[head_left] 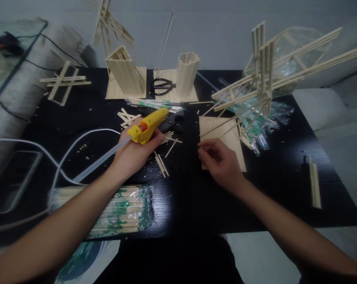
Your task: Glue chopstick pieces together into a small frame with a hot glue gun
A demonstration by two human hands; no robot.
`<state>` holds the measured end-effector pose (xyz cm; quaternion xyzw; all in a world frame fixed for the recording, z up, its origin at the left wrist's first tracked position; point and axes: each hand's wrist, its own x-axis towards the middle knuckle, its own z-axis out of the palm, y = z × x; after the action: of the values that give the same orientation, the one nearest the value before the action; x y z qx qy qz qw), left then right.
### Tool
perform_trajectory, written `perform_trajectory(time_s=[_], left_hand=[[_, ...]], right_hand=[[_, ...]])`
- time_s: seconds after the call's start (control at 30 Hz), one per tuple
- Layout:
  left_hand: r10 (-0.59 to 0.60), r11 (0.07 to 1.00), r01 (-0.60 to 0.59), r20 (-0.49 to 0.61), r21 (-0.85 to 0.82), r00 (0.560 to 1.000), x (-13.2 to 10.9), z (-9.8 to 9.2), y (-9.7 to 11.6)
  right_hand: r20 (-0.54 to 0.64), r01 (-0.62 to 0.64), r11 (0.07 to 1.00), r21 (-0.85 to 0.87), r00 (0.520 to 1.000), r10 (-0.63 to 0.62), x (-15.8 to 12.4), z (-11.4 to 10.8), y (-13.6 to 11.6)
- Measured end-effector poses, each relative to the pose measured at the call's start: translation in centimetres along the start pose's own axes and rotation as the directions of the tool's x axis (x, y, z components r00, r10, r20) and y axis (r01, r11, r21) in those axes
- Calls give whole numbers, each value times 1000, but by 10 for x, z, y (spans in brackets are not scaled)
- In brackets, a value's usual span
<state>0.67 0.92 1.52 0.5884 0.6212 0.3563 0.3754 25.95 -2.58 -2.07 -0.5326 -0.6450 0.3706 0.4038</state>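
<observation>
My left hand [134,154] is closed around a yellow hot glue gun [150,123], its nozzle pointing away to the upper right. A long translucent glue stick [101,159] sticks out of the gun's back end. My right hand [221,163] is over the left front part of a flat panel of wooden sticks [225,136]. Its thumb and fingers are curled together in a pinch; what they hold, if anything, is too small to make out. Above the panel's far side stands a windmill-like stick structure [264,79] on thin legs. Loose short sticks [161,163] lie beside my left hand.
Black-handled cutters [174,122] lie beyond the glue gun. Behind are two stick towers [123,73] [187,75] on bases and black scissors [162,86]. A wrapped chopstick pack [122,209] lies under my left forearm. A white cable [75,148] loops at left; plastic wrappers [255,126] lie right.
</observation>
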Motion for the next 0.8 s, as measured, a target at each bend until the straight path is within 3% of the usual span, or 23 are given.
perform_trajectory(time_s=[0.37,0.8], left_hand=[[6,999,-6,-3,36,1000,0,-1,-1],[-1,1000,1,6,6,1000,0,0,-1]], right_hand=[[3,-30,996,83,1000,30,1,1,3],[20,13,1000,-12,1000,-12,1,-1,0]])
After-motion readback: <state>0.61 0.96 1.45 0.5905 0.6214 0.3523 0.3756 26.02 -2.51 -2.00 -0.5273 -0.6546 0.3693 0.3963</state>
